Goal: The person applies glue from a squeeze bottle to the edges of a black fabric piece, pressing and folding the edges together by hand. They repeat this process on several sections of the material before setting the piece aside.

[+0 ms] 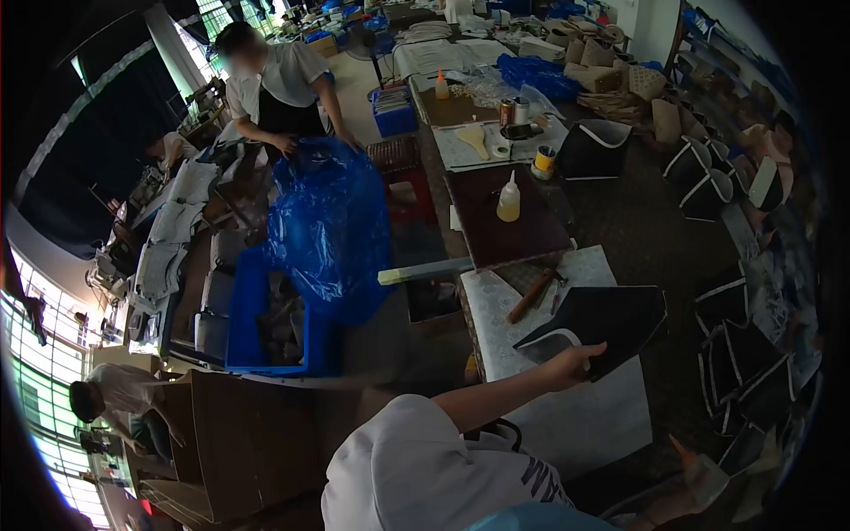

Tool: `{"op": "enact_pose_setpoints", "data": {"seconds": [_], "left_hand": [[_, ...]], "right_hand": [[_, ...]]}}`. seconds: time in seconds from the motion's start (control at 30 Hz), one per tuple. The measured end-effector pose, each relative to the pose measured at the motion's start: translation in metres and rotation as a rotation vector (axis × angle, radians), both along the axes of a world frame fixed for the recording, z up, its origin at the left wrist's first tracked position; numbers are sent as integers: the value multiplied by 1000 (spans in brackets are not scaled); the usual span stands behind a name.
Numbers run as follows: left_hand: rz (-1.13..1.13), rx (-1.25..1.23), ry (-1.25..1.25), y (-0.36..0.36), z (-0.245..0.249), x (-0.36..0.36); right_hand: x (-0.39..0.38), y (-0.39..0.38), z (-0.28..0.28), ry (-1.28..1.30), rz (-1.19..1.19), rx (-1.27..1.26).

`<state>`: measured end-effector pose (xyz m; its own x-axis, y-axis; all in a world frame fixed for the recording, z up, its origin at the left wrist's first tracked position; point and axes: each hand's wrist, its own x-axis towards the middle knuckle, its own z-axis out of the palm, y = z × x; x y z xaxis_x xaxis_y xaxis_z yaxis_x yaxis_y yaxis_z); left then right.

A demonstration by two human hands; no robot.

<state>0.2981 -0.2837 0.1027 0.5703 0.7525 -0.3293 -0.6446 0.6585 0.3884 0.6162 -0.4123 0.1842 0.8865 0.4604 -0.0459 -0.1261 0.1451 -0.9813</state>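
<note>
My left hand [574,366] grips the lower edge of a dark, flat-sided piece [620,323] with light trim, held above the pale sheet [584,411] on the table. At the lower right, in shadow, my right hand [670,507] is closed around a translucent bottle [706,480] with an orange nozzle. A wooden-handled hammer [531,298] lies on the sheet, left of the dark piece. Behind it, a yellowish squeeze bottle [508,200] stands on a dark red board [478,232].
Dark trimmed pieces [739,367] stand along the right side. A can [544,162] and a pale brush [475,139] are farther back. One person holds a blue plastic bag [328,221] beside a blue crate [266,361]; others sit at the left.
</note>
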Motion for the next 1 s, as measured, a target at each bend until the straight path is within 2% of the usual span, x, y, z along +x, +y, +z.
{"op": "enact_pose_setpoints", "data": {"seconds": [0.07,0.17,0.37,0.67,0.77,0.8,0.83,0.9,1.0], "left_hand": [[40,76,-94,5,0,-1],[60,24,-82,4,12,-5],[74,-66,-54,1,4,3],[33,-35,-23,-5,-3,13],[68,-102,45,-11,-8,15],[72,-197,153,-15,-4,18],[47,-287,264,-18,9,14],[-18,-146,197,-27,1,14],[-90,-115,151,-38,-16,11]], "right_hand": [[1,-2,0,6,1,1],[3,-2,1,9,5,6],[9,0,4,16,17,21],[19,10,11,6,47,35],[26,22,20,-3,88,58],[29,26,24,-12,106,69],[27,29,32,-27,111,72],[7,44,51,-61,126,65],[-39,67,76,-145,178,22]]}}
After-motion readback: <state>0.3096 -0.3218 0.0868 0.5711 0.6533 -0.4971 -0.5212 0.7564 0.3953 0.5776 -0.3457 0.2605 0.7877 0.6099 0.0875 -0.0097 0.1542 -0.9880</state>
